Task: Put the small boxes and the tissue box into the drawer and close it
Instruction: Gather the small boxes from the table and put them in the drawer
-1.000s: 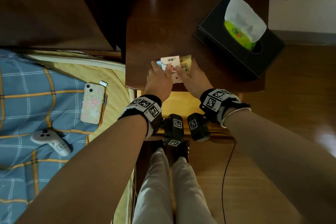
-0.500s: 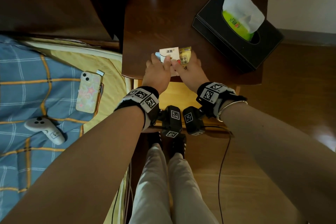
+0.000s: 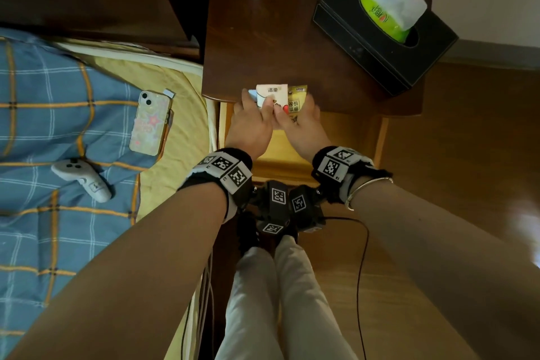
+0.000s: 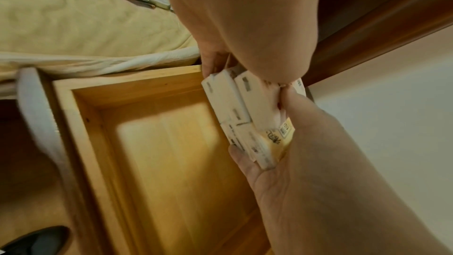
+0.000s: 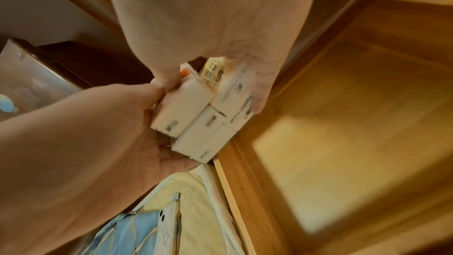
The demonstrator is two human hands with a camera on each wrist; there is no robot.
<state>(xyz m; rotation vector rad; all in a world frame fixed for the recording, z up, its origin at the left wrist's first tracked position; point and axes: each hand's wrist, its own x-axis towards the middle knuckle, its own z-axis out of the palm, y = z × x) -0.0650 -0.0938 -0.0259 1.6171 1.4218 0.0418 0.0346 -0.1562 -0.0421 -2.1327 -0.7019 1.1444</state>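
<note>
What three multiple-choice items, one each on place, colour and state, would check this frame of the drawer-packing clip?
1. Where is the tissue box?
A. on the nightstand top
B. in the drawer
C. on the bed

2. What colour is the tissue box's case?
A. white
B. black
C. red

3. What state is the drawer in?
A. shut
B. open, with its floor bare where it shows
C. open, with the tissue box inside

Key: 1 A, it sits at the far right corner of the dark nightstand. 2 B, the case is black with a white tissue sticking out. 3 B, both wrist views show bare wood while the left hand and right hand hold the small boxes above it.
</note>
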